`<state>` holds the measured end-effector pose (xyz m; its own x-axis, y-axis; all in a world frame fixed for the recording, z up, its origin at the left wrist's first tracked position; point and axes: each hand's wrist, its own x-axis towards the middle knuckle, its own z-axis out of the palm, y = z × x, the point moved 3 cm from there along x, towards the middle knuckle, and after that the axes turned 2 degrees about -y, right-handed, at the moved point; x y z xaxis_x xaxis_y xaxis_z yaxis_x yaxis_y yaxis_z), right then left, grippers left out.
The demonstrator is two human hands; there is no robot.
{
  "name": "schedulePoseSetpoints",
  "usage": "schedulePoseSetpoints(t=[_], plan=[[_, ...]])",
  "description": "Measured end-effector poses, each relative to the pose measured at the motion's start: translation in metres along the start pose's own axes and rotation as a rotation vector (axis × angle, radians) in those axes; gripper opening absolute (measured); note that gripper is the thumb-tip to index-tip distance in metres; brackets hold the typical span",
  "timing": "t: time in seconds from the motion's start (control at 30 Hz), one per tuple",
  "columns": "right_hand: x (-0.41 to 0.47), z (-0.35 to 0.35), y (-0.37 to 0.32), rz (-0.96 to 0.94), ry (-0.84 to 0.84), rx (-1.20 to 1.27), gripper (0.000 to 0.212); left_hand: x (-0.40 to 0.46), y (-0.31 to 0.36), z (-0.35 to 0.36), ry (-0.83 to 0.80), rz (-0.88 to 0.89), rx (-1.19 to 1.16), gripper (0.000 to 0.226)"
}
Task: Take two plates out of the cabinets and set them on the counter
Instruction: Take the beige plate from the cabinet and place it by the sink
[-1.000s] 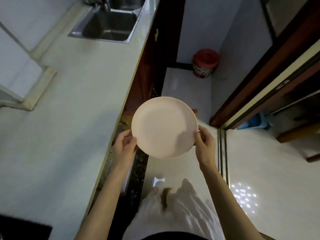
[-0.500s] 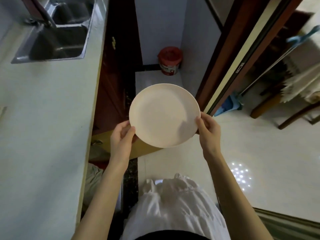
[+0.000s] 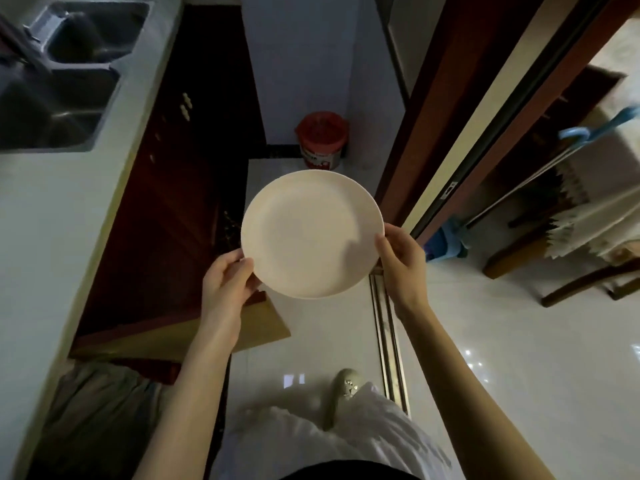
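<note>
A round cream plate [image 3: 308, 230] is held level in front of me, above the floor, to the right of the counter edge. My left hand [image 3: 227, 282] grips its lower left rim. My right hand [image 3: 401, 258] grips its right rim, thumb on top. The white counter [image 3: 52, 220] runs along the left, with dark red cabinet fronts [image 3: 173, 188] below it. One lower cabinet door [image 3: 194, 334] hangs open under my left forearm. I can make out only one plate.
A steel sink [image 3: 59, 74] is set into the counter at the top left. A red bucket [image 3: 322, 140] stands on the floor by the far wall. A sliding door frame [image 3: 450, 133] and floor track [image 3: 388, 334] lie to the right.
The view has swung right and back from the counter. Both hands kept their grip on the plate, which stays in the middle of the view.
</note>
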<state>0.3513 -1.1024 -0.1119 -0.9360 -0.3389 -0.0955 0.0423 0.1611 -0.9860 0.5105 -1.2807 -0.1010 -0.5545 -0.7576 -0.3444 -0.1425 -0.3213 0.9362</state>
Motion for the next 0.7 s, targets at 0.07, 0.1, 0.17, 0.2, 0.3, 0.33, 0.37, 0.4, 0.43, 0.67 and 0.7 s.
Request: schedulePoseSetpoints(t=[0.07,0.1,0.17,0.2,0.3,0.33,0.37,0.4,0.43,0.67,0.7], plan=[[0.029,-0.006,-0.005,-0.012,-0.034,-0.015,0.026,0.013,0.008,0.020,0.016,0.006,0.012,0.027],[0.042,-0.007,-0.008,-0.019,-0.050,-0.018,0.024,0.019,0.012,0.027,0.028,0.009,0.005,0.028],[0.065,-0.005,-0.010,-0.021,-0.080,-0.015,0.022,0.031,0.018,0.038,0.055,0.015,-0.006,0.028],[0.077,-0.004,-0.011,-0.016,-0.088,-0.013,0.022,0.038,0.021,0.043,0.067,0.017,0.006,0.029],[0.111,0.003,-0.014,-0.011,-0.133,-0.014,0.021,0.062,0.030,0.054,0.109,0.021,0.021,0.032],[0.124,0.008,-0.014,-0.015,-0.152,-0.020,0.021,0.072,0.032,0.056,0.123,0.021,0.014,0.033],[0.134,0.011,-0.015,-0.023,-0.166,-0.028,0.022,0.080,0.035,0.059,0.131,0.023,0.005,0.032],[0.146,0.017,-0.017,-0.032,-0.179,-0.031,0.023,0.090,0.037,0.062,0.139,0.023,-0.005,0.032],[0.158,0.023,-0.018,-0.039,-0.191,-0.030,0.024,0.102,0.040,0.064,0.147,0.022,-0.013,0.032],[0.251,0.088,-0.031,-0.037,-0.254,-0.016,0.022,0.198,0.065,0.063,0.187,0.026,-0.047,0.032],[0.262,0.099,-0.034,-0.037,-0.260,-0.010,0.022,0.211,0.071,0.060,0.200,0.022,-0.046,0.032]])
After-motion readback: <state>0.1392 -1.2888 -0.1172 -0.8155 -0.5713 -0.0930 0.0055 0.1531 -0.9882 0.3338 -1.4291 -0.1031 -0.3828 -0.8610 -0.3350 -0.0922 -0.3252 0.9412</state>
